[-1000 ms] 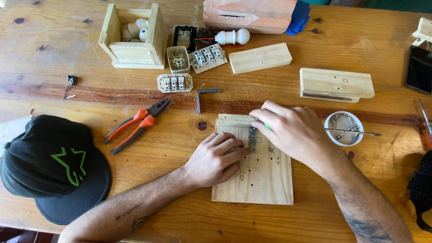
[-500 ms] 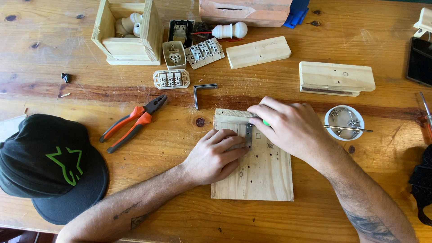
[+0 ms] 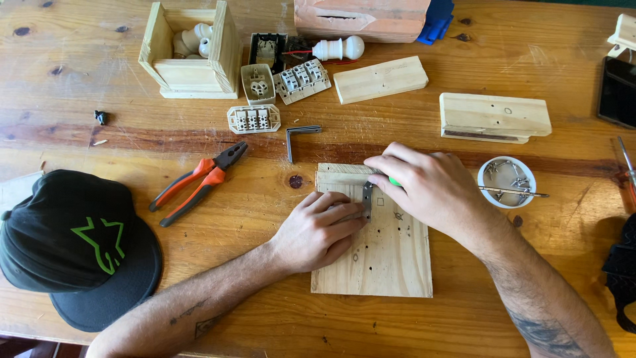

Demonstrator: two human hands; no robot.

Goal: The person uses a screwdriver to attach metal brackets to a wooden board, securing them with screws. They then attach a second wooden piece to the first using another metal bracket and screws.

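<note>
A square wooden board with several small holes lies flat on the table in front of me. My left hand rests on its left side, fingertips pressing a small grey metal bracket against the wood. My right hand is curled over the board's top edge, gripping a tool with a green handle whose tip meets the bracket. Most of that tool is hidden inside the fist.
Orange-handled pliers and a black cap lie to the left. A loose angle bracket, switch parts, a wooden box, two wood blocks sit beyond. A white dish of screws stands at right.
Both hands stay on the board and bracket; only the camera view has shifted slightly.
</note>
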